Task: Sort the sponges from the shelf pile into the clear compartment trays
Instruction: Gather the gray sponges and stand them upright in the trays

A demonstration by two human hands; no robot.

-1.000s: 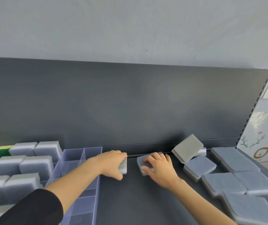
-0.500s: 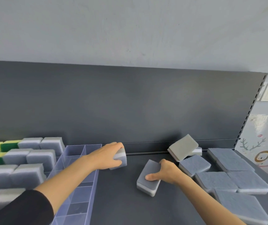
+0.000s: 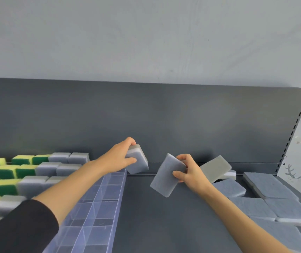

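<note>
Where the pale wall [image 3: 146,33] ends, a dark grey back board [image 3: 146,115] stands up behind a dark grey shelf [image 3: 164,216]. On the left part of the shelf lies a long clear tray [image 3: 121,198] with many little boxes in it. The boxes that show look bare.

Left of the tray are rows of green and yellow sponges [image 3: 4,172] and rows of grey sponges [image 3: 58,168]. They are blurry, so it is hard to tell if they sit in trays. On the right side of the shelf is a pile of grey sponges [image 3: 266,203] lying flat, side by side. One tilted sponge [image 3: 215,168] leans up at the back of the pile.

A black sleeve [image 3: 18,225] covers the left arm near the camera. The two hands are apart, and each one holds a sponge up off the shelf. The left hand [image 3: 117,159] grips a thick grey sponge [image 3: 138,162] with fingers on top and thumb on the side, just over the far end of the tray, close to the back board. The right hand [image 3: 189,172] pinches a flat grey sponge [image 3: 166,176] by one end. That sponge is tilted and hangs between the tray and the pile.
</note>
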